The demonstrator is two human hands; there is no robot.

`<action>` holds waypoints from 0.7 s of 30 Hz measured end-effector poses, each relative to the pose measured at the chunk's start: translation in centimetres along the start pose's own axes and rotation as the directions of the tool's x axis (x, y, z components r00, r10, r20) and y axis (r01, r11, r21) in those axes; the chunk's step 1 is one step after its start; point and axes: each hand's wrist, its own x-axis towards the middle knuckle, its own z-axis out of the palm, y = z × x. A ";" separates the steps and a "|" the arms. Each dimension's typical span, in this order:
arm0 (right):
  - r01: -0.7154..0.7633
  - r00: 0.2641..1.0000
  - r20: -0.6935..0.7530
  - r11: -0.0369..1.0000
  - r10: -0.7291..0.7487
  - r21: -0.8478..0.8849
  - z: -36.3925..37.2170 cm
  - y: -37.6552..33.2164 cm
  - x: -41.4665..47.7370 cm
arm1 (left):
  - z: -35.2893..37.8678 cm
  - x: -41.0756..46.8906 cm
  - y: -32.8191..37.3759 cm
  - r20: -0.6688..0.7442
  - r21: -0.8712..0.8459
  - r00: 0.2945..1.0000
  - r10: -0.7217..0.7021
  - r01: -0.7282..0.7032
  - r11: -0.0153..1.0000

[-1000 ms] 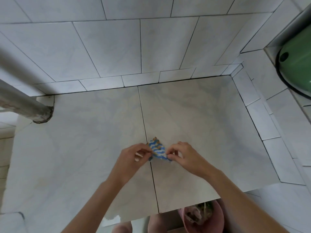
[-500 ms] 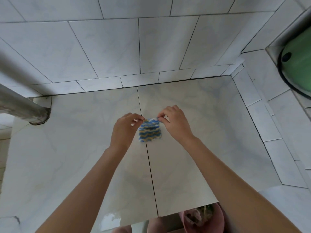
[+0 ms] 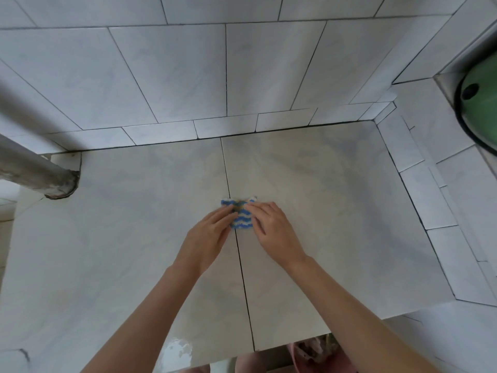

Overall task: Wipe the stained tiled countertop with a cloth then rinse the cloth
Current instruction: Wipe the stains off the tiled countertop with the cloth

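A small cloth [image 3: 240, 214] with blue, white and yellow wavy stripes lies flat on the pale tiled countertop [image 3: 322, 211], over the dark grout line between two large tiles. My left hand [image 3: 208, 234] lies on its left side and my right hand [image 3: 273, 228] on its right side. Both hands press down on it with straight fingers. The hands hide the cloth's side edges.
A grey pipe [image 3: 32, 168] meets the countertop at the far left. A green round vessel [image 3: 481, 103] sits in a recess at the upper right. A pink bin [image 3: 314, 356] with scraps stands below the counter's front edge. Tiled walls close off the back and right.
Both hands carried the cloth from near the front edge toward the middle of the counter, then laid it flat. The pinching fingers have straightened and now press on the cloth.
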 end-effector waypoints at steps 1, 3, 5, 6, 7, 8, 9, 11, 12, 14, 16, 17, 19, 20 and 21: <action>0.008 1.000 0.024 1.000 -0.008 -0.014 0.3 -0.3 -0.1 | 0.3 -0.1 0.1 0.021 0.002 1.000 0.013 -0.013 1.000; 0.004 0.998 0.058 0.998 0.000 -0.064 1.1 -0.8 -0.4 | 0.7 -0.1 0.2 0.045 0.004 0.999 0.016 -0.016 1.000; -0.032 0.998 0.056 0.997 0.036 -0.072 1.5 -1.0 -0.4 | 0.9 0.0 0.4 0.059 0.012 0.998 0.024 -0.025 1.000; -0.055 0.998 0.034 0.997 0.057 -0.060 1.6 -0.9 -0.2 | 0.9 0.2 0.5 0.071 0.002 0.997 0.025 -0.025 1.000; -0.085 0.996 0.007 0.995 0.086 -0.042 1.6 -1.0 0.0 | 0.8 0.3 0.6 0.074 -0.032 0.997 0.003 0.000 0.999; -0.133 0.991 -0.017 0.991 0.132 -0.016 1.6 -1.1 0.3 | 0.4 0.4 0.7 0.080 -0.085 0.995 -0.052 0.059 0.995; -0.188 0.981 -0.045 0.982 0.189 0.021 1.5 -1.3 0.7 | 0.1 0.3 0.7 0.069 -0.139 0.990 -0.120 0.128 0.982; -0.308 0.943 -0.102 0.947 0.317 0.095 1.7 -1.6 1.8 | -0.7 -0.2 0.3 -0.040 -0.184 0.969 -0.243 0.232 0.955; -0.357 0.923 -0.110 0.928 0.368 0.103 1.9 -1.9 2.3 | -1.1 -0.7 -0.1 -0.115 -0.173 0.947 -0.299 0.277 0.945; -0.409 0.908 -0.075 0.911 0.412 0.058 3.0 -2.5 2.8 | -1.6 -1.7 -1.3 -0.187 -0.123 0.900 -0.395 0.377 0.918; -0.401 0.915 -0.067 0.913 0.397 -0.068 4.8 -3.5 2.7 | -1.8 -2.7 -2.5 -0.171 -0.070 0.873 -0.457 0.452 0.889; -0.387 0.922 -0.079 0.913 0.380 -0.126 5.6 -4.3 2.4 | -1.9 -3.1 -3.0 -0.159 -0.047 0.866 -0.474 0.473 0.880; -0.372 0.926 -0.141 0.913 0.351 -0.169 6.9 -5.8 1.6 | -2.1 -3.9 -3.6 -0.152 -0.012 0.859 -0.489 0.494 0.870; -0.366 0.924 -0.175 0.919 0.340 -0.148 7.3 -6.4 1.3 | -2.2 -4.2 -3.8 -0.152 -0.003 0.855 -0.495 0.501 0.866; -0.367 0.919 -0.199 0.923 0.340 -0.118 7.4 -6.8 1.0 | -2.2 -4.4 -4.0 -0.151 0.006 0.854 -0.498 0.505 0.863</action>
